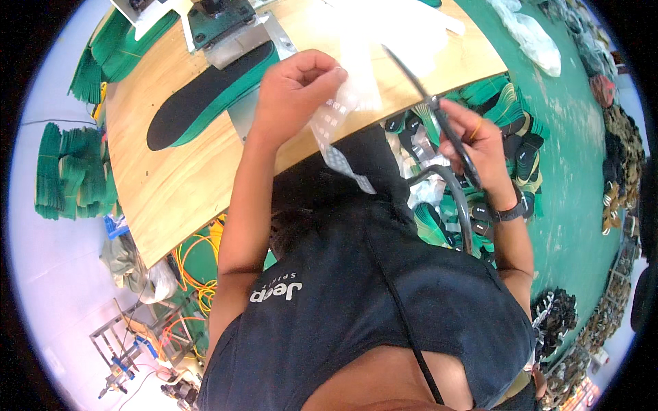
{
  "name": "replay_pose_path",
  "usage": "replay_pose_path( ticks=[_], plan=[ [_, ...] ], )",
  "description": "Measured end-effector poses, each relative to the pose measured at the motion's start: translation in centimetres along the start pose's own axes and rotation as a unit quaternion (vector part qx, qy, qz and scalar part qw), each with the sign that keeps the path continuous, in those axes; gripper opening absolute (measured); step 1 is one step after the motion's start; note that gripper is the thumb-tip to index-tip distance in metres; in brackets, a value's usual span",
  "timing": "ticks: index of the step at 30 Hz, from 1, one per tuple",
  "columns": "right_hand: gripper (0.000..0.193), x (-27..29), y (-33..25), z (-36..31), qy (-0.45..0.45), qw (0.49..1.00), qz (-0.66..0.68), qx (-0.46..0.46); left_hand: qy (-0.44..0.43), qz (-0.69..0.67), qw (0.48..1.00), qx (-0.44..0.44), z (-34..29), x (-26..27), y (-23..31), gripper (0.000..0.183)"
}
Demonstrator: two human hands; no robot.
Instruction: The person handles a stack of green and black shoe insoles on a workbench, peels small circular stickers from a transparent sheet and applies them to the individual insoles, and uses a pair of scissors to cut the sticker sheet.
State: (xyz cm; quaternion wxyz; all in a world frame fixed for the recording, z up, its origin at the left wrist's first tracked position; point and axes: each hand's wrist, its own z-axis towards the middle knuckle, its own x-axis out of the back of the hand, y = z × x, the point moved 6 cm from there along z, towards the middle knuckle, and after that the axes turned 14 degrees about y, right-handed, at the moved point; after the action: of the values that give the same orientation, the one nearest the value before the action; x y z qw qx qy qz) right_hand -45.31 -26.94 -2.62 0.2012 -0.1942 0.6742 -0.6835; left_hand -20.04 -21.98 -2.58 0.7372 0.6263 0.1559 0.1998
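Over the wooden table (154, 198), my left hand (298, 89) is closed, thumb against the fingers, on a translucent printed strip (329, 127). The strip's lower end hangs past the table edge and twists in front of my lap. To the right, just off the edge, my right hand (476, 147) grips black-handled scissors (449, 130), whose dark blades point up and left. A gap separates the blades from the strip. Left of my left hand lies a stack of insoles (212, 99), black on top with green sides. Glare washes out the pale sheets behind the strip.
A machine with a dark green base (223, 20) stands at the table's far side. Bundled green insoles (75, 171) are stacked at the left. More insoles (507, 109) fill the area right of the table, beside a black curved bar (456, 188). Orange hoses (192, 264) hang below left.
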Motion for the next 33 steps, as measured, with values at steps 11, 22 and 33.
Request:
replay_pose_path(
  ticks=[11, 22, 33],
  plan=[
    [0.053, 2.1, -3.8, 6.7, 0.139, 0.881, -0.386, 0.236, -0.285, 0.214, 0.874, -0.33, -6.0, -7.5, -0.4, 0.009],
    [0.028, -4.1, -5.0, 11.1, 0.12, 0.649, -0.529, 0.534, 0.041, 0.005, 0.997, 0.058, -3.9, 1.2, -0.6, 0.016],
    [0.025, -14.5, -1.7, 6.5, -0.328, 0.941, -0.066, 0.056, -0.14, -0.036, 0.988, -0.063, -4.4, 5.6, 3.3, 0.011]
  ],
)
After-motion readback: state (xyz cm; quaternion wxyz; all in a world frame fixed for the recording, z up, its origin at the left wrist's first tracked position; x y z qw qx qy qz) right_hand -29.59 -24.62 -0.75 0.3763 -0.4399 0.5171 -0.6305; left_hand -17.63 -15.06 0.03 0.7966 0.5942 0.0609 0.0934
